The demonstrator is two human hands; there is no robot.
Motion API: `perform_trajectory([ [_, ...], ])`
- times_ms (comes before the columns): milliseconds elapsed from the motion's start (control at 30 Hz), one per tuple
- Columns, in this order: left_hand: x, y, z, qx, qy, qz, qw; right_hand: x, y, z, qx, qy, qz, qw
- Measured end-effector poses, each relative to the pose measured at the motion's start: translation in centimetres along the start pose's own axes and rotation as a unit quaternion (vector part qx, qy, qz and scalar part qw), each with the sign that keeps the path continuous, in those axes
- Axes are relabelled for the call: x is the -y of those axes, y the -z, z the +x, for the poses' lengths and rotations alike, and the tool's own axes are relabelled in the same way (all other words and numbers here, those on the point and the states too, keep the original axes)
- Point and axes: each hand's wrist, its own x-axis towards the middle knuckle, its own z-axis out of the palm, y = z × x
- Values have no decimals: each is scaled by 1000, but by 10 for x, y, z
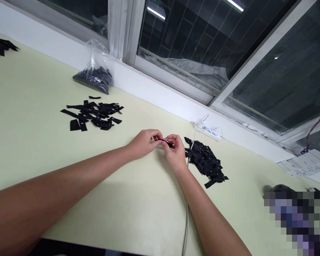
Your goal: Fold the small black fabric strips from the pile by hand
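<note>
Between my two hands, a small black fabric strip [169, 144] is held just above the pale table. My left hand [147, 143] pinches one end with thumb and fingertips. The other end is in the grip of my right hand [175, 149], whose fingers curl around it and partly hide it. Close by my right hand lies a dense pile of black fabric strips [204, 160]. Farther off to the left, a looser heap of similar strips [96, 113] is spread out, some with small white marks.
A clear plastic bag [96, 73] of black pieces leans near the wall. A white power strip [209, 132] sits at the back, and its cable [187, 213] runs past my right forearm. More black strips [0, 44] lie far left. A blurred-out person [296, 220] is at right.
</note>
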Motion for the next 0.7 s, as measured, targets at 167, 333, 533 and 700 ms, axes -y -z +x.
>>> perform_trajectory([
  [167,3,0,1,6,2,-15,1000,3,1,0,5,-12,9,1000],
  [333,4,0,0,25,6,-27,999,4,0,0,1,-36,11,999],
  [533,4,0,0,31,6,-30,999,2,0,1,6,-45,25,999],
  [700,5,-2,0,18,-6,-17,1000,1,0,1,1,-47,17,999],
])
